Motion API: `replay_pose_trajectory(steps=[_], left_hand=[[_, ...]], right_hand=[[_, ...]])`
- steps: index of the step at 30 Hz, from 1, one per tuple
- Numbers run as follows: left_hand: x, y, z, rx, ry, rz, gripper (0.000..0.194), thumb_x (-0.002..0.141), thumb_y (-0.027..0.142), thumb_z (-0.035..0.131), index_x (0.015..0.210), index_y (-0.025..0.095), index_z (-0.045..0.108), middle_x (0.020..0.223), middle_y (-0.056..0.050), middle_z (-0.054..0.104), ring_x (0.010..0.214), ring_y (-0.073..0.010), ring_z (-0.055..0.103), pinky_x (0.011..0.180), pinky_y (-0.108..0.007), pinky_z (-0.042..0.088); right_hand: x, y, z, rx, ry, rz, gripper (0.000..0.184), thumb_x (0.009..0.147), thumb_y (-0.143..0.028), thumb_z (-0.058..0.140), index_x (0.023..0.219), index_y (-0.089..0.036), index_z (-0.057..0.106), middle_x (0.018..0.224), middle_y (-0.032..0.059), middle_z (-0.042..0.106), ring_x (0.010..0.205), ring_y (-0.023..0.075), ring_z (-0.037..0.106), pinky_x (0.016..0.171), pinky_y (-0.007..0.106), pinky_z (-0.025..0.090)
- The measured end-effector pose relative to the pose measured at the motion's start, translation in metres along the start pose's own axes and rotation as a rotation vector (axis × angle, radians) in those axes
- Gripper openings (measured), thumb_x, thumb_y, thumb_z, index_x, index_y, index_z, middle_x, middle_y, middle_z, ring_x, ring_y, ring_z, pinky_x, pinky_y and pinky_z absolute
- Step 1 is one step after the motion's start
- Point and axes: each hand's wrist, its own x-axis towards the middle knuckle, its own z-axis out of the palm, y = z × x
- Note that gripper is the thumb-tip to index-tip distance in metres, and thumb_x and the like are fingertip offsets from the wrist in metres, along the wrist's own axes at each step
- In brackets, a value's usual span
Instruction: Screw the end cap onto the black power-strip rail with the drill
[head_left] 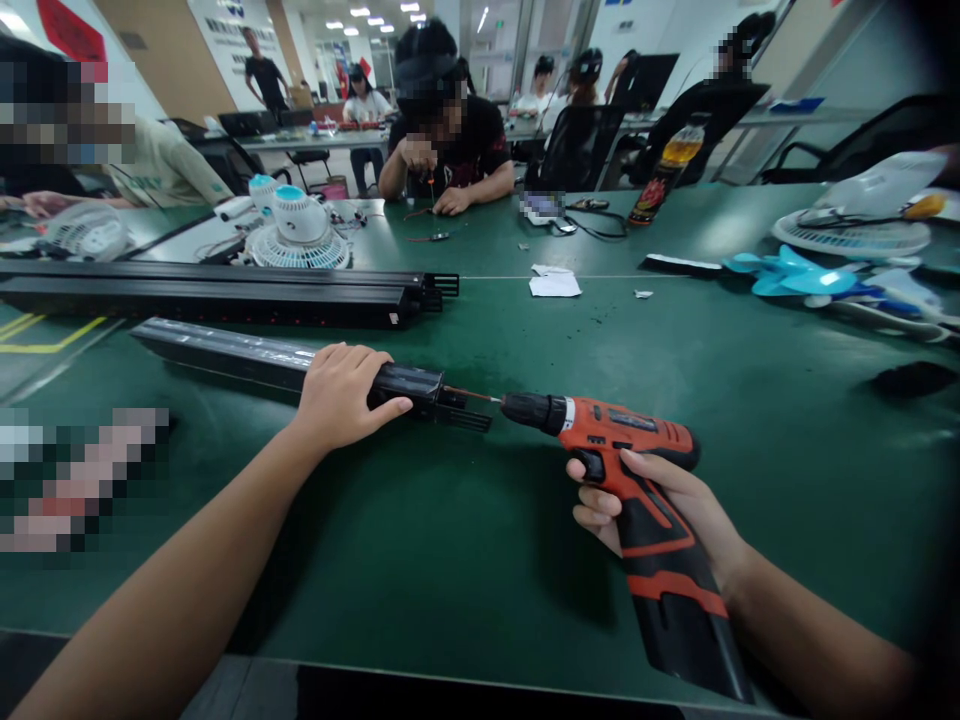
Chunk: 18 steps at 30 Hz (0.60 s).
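Note:
My left hand (341,392) is wrapped over the top of a long black metal profile (247,355) that lies on the green table, close to its right end. Several thin prongs stick out of that end. In my right hand (675,500) is an orange and black cordless drill (626,428), my fingers around its handle near the trigger. A long thin bit (474,394) runs left from the chuck to the end of the profile. How far its tip reaches inside is hidden.
More black profiles (225,298) lie behind mine. White fan parts (296,225) stand at the back left, blue fan blades (795,272) at the right. White paper (555,282) and a drink bottle (670,170) are on the table (450,570). A person (450,130) works opposite.

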Motion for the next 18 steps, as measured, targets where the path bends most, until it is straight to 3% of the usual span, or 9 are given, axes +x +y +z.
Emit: replay_pose_trajectory(steps=[9,18], left_hand=[[0.0008,0.0005,-0.0005,0.033,-0.007,0.018,0.067,0.093,0.076,0.044,0.117,0.019,0.068,0.111,-0.015,0.071,0.103,-0.0361,0.063,0.102,-0.054,0.044],[0.0015,0.0002,-0.001,0.019,-0.016,0.012,0.064,0.092,0.075,0.047,0.117,0.021,0.069,0.108,-0.014,0.071,0.103,-0.0363,0.062,0.101,-0.054,0.044]], right_hand=[[-0.0005,0.0007,0.0001,-0.009,-0.014,-0.006,0.035,0.086,-0.037,0.076,0.1,-0.005,0.077,0.062,0.0044,0.058,0.061,0.0122,0.053,0.061,0.02,0.051],[0.0004,0.0024,-0.0022,-0.048,0.018,-0.064,0.033,0.088,-0.037,0.073,0.103,-0.008,0.077,0.066,0.0054,0.06,0.061,0.014,0.051,0.063,0.024,0.051]])
